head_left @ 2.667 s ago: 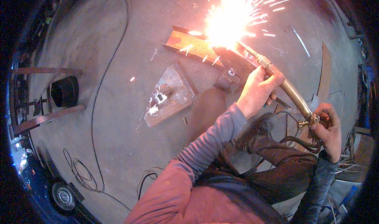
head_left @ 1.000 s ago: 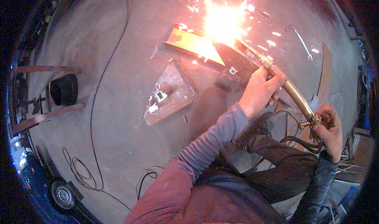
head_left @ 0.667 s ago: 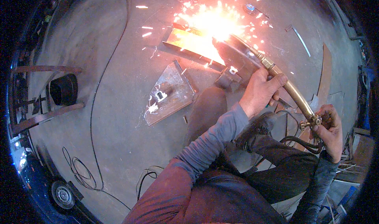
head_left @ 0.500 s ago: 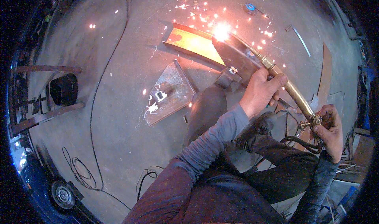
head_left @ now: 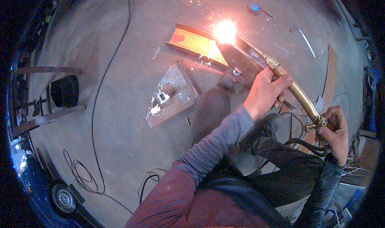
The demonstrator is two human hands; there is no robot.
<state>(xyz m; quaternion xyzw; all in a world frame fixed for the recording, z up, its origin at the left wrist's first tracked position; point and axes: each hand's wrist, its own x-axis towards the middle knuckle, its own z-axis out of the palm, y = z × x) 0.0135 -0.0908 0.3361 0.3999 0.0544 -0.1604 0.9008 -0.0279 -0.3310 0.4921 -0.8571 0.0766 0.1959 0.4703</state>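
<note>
1. Head view, the only one here: left hand is wrapped around the front of a brass-coloured torch, thumb on top, fingers tucked under. Looks like the guiding hand to me.
2. Right hand is behind it and off to the right, fingers curled in on the back end by the little valve knobs. Can't tell if it's turning one or just holding on. Dark hoses loop just below and left of it.
3. The workpiece, a steel channel, lies on the floor ahead and left of the left hand. The torch tip points at its far side, but a white glare swallows the exact spot, so no clue how deep it's gone.
4. My read on the step: hot cutting, mid-burn, with a few sparks beyond the tip.
5. Next move, I'd say, calls for a steady left hand and slow travel along the line, right hand staying near the knobs.
6. Watch that rusty plate left of the left hand; could be hot, judging by the pale crust on it.
</note>
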